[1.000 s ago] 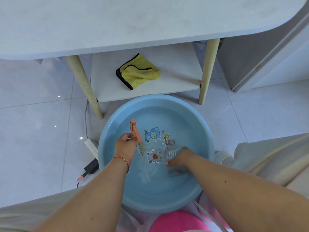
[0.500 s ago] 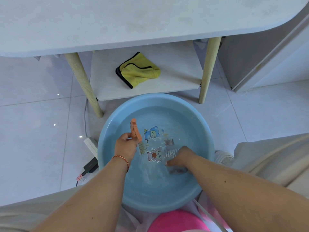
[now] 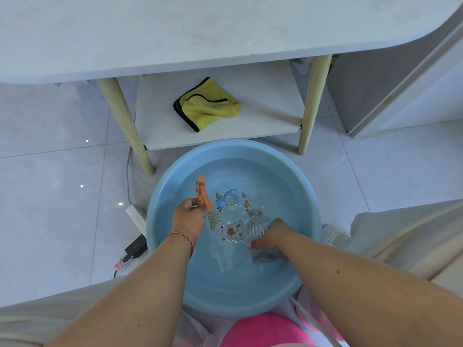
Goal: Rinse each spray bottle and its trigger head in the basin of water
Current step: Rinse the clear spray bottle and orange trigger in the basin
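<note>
I see both bare forearms reaching forward and down, angled toward each other. My left hand (image 3: 189, 216), a braided cord at its wrist, curls its fingers in a grip; my right hand (image 3: 271, 234) sits lower, its fingers clasped and partly hidden.

Light blue basin (image 3: 160, 221), cartoon stickers (image 3: 229, 214) on its floor: blue, white, yellow-green figures. Orange trigger head (image 3: 203, 196) over the basin's left half; clear ribbed spray bottle (image 3: 255, 227) in its right half. Red-orange braided bracelet (image 3: 181, 237) at the basin's left rim. Yellow cloth (image 3: 209, 106), black trim, on white shelf (image 3: 263, 96) beyond the basin. Pale wood legs (image 3: 125, 126). Pink object (image 3: 265, 331) at the basin's near edge.
</note>
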Available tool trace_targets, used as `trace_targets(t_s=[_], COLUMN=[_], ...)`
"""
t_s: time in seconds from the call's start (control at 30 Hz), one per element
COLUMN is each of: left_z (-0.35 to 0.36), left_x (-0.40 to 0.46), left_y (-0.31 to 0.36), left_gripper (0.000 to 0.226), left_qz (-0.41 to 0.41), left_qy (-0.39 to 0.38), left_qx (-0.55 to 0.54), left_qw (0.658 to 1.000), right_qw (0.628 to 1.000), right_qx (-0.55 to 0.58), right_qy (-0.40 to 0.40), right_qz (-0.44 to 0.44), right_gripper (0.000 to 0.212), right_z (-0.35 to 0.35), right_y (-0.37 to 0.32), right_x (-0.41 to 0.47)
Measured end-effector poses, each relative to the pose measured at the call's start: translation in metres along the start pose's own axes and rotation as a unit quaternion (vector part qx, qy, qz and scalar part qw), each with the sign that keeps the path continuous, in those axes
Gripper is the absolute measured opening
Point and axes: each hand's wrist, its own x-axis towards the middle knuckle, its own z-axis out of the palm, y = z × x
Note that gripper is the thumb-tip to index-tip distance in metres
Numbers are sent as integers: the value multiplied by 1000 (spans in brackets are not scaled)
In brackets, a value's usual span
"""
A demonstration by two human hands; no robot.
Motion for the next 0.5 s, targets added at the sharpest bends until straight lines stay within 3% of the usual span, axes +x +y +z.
trace_targets(t_s=[0.1, 0.5], left_z=[0, 0], left_x=[0, 0], left_y=[0, 1], left_gripper=[11, 10], left_qz=[1, 2], left_qy=[-1, -3], left_qx=[3, 1], left_qw=[1000, 1000], right_qw=[1000, 999], right_qx=[5, 35], right_qy=[-12, 9], right_qz=[15, 21], right_gripper=[106, 115], right_z=[-1, 0], right_y=[-3, 0], right_x=[-4, -4])
